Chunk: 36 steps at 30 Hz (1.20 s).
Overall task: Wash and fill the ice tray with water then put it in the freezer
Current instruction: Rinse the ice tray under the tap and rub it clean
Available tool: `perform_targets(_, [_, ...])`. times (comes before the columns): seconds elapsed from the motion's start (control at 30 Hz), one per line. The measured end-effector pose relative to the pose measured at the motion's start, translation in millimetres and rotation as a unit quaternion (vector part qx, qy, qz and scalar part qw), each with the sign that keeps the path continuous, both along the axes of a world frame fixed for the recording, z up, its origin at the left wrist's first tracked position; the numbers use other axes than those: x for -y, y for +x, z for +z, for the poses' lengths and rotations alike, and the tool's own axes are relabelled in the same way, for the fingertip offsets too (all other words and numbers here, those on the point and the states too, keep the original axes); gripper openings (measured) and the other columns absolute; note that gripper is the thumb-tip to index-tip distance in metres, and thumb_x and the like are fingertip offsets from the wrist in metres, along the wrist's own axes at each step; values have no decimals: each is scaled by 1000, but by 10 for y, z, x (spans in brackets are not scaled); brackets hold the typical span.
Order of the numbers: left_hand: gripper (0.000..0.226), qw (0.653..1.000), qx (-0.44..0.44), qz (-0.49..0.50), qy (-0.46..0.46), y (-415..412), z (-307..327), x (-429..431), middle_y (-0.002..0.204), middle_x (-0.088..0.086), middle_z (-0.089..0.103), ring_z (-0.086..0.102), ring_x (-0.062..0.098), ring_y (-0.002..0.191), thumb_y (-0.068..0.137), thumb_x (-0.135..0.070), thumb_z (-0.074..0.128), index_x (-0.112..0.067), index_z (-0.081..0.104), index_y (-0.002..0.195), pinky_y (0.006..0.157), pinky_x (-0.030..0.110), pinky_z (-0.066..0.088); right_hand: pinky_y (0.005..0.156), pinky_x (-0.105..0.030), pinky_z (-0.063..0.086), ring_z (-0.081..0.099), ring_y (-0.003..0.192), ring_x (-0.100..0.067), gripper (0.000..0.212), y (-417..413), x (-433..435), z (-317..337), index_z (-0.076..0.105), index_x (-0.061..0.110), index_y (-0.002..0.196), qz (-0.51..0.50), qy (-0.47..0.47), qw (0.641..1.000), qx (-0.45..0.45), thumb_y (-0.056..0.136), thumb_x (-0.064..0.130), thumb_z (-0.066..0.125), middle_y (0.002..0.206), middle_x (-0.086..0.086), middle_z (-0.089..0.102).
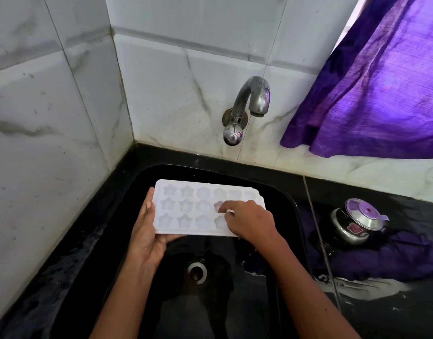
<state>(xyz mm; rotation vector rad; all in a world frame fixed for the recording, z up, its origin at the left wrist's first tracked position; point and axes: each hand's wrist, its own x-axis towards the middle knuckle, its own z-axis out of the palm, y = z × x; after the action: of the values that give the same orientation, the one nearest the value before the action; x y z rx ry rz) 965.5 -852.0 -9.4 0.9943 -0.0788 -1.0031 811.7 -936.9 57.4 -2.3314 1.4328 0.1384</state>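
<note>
over the black sink (287,211), a white ice tray (186,209) with star and flower moulds is held level. left hand (147,231) cups its left end from beneath, thumb along the edge. right hand (247,222) lies palm-down on top, fingertips (220,208) curled into a mould. steel tap (249,106) juts from the tiled wall above.

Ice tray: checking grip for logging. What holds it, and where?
The left hand holds the white plastic ice tray by its left end; right hand fingers rest on top.
</note>
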Motion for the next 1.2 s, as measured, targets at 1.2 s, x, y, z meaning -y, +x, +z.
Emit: perform_targets(1.2, [27, 1000, -7, 4, -1, -31, 43, 6, 101, -11, 66, 65, 16, 87, 99, -32, 38, -36, 51, 122, 47, 38, 56, 82, -28, 38, 58, 107, -22, 38, 286, -53, -54, 57, 40, 121, 62, -21, 998, 5, 94, 24, 36, 124, 5, 61])
